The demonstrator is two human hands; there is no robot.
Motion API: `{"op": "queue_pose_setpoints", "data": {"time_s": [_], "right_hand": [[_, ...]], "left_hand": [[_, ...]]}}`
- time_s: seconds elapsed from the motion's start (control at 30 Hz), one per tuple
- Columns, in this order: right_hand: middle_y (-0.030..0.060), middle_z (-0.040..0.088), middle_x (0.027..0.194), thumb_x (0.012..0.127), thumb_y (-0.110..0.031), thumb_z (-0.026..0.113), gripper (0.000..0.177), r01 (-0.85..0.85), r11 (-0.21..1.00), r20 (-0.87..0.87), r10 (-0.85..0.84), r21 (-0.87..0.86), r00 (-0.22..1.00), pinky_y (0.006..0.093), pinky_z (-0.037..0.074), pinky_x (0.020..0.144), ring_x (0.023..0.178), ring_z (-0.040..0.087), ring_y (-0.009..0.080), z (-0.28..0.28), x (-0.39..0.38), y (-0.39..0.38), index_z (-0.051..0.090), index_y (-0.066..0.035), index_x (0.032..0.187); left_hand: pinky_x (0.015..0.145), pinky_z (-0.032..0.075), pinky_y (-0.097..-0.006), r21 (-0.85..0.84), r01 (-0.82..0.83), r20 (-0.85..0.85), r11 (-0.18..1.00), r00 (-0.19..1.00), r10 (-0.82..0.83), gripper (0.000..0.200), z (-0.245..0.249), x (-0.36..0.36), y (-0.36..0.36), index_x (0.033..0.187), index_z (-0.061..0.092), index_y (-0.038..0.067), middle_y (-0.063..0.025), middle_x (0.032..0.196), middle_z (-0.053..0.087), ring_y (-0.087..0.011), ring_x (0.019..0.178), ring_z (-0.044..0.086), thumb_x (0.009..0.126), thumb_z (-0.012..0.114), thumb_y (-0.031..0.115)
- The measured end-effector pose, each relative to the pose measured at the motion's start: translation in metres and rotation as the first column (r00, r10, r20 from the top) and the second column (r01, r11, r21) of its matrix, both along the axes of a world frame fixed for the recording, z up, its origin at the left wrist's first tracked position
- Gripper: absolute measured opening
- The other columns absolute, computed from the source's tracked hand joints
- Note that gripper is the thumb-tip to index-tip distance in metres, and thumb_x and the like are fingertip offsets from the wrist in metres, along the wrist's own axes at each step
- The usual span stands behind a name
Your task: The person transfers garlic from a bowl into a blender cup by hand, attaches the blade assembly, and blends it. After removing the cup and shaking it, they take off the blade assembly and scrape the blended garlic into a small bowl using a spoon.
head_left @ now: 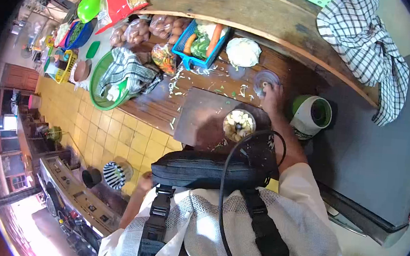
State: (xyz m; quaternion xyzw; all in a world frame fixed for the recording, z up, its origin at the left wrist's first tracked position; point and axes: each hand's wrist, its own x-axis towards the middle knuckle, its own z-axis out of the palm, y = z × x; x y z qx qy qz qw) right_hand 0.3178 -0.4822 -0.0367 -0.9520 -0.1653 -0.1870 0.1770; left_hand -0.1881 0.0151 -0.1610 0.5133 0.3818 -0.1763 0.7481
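My right hand (272, 97) reaches to the far side of the table, its fingers closed at a clear round plastic lid (263, 77). Nearer my body, a clear chopper bowl (239, 124) stands on the dark cutting board (201, 113), filled with pale pieces that look like peeled garlic around a central post. A white and green chopper base (308, 118) lies or stands beside my right forearm, its round opening showing. My left hand (146, 181) hangs low beside the black waist bag (206, 169); its fingers are mostly hidden.
White and green shreds litter the wooden table (167, 110). Behind are a blue basket (195, 59) of vegetables, a pale cauliflower or cabbage (243, 52) and bagged eggs (138, 32). A green basket (101, 97) holds a checked cloth (129, 70). A black cable (224, 188) crosses before me.
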Motion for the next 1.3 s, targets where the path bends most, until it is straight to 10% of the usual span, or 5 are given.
{"op": "queue_pose_setpoints", "data": {"time_s": [0.27, 0.63, 1.03, 1.13, 1.3], "right_hand": [[0.0052, 0.060, 0.100, 0.095, -0.022, 0.060, 0.018, 0.387, 0.278, -0.432, 0.124, 0.879, 0.893, 0.0398, 0.050, 0.085, 0.096, 0.060, 0.0212, 0.050, -0.054, -0.033, 0.054, -0.006, 0.103], [0.0137, 0.060, 0.127, 0.099, -0.037, 0.050, 0.039, 0.397, -0.561, -0.236, 0.339, 0.726, 0.911, 0.0567, 0.047, 0.096, 0.113, 0.060, 0.0321, 0.095, -0.171, -0.049, 0.055, -0.010, 0.127], [0.0075, 0.064, 0.105, 0.091, -0.012, 0.064, 0.021, 0.254, 0.083, -0.267, 0.244, 0.964, 0.933, 0.0381, 0.052, 0.080, 0.093, 0.063, 0.0225, 0.107, -0.181, 0.015, 0.053, -0.006, 0.107], [0.0106, 0.064, 0.113, 0.080, -0.008, 0.063, 0.022, -0.173, 0.906, -0.231, 0.276, 0.386, 0.933, 0.0482, 0.041, 0.098, 0.106, 0.060, 0.0285, 0.134, -0.187, 0.023, 0.060, -0.007, 0.102], [0.0124, 0.063, 0.120, 0.078, -0.009, 0.054, 0.021, -0.392, 0.914, -0.064, 0.387, -0.107, 0.920, 0.0543, 0.036, 0.099, 0.118, 0.053, 0.0277, 0.100, -0.188, 0.031, 0.061, -0.008, 0.098]], "left_hand": [[0.083, 0.051, -0.0352, -0.394, -0.109, 0.095, 0.913, 0.983, 0.158, 0.025, -0.025, 0.051, 0.002, 0.115, 0.061, 0.001, -0.0078, 0.105, 0.068, -0.0218, 0.096, 0.063, 0.097, 0.047, 0.012], [0.074, 0.049, -0.0269, 0.553, 0.394, 0.298, 0.735, 0.730, -0.615, 0.018, 0.121, 0.257, -0.052, 0.099, 0.066, 0.002, -0.0001, 0.086, 0.066, -0.0093, 0.081, 0.058, 0.097, 0.061, 0.019], [0.077, 0.051, -0.0253, 0.299, 0.560, 0.596, 0.773, 0.522, -0.610, 0.047, 0.231, 0.363, -0.247, 0.145, 0.041, 0.011, -0.0026, 0.114, 0.062, -0.0100, 0.096, 0.061, 0.102, 0.052, 0.027], [0.075, 0.051, -0.0261, 0.123, 0.506, 0.453, 0.854, 0.737, -0.502, 0.043, 0.214, 0.363, -0.226, 0.142, 0.044, 0.013, 0.0003, 0.114, 0.060, -0.0094, 0.093, 0.060, 0.103, 0.049, 0.030], [0.073, 0.048, -0.0230, 0.269, 0.427, 0.447, 0.863, 0.738, -0.505, 0.049, 0.208, 0.354, -0.235, 0.143, 0.045, 0.014, 0.0020, 0.105, 0.062, -0.0058, 0.086, 0.056, 0.100, 0.054, 0.035]]}}
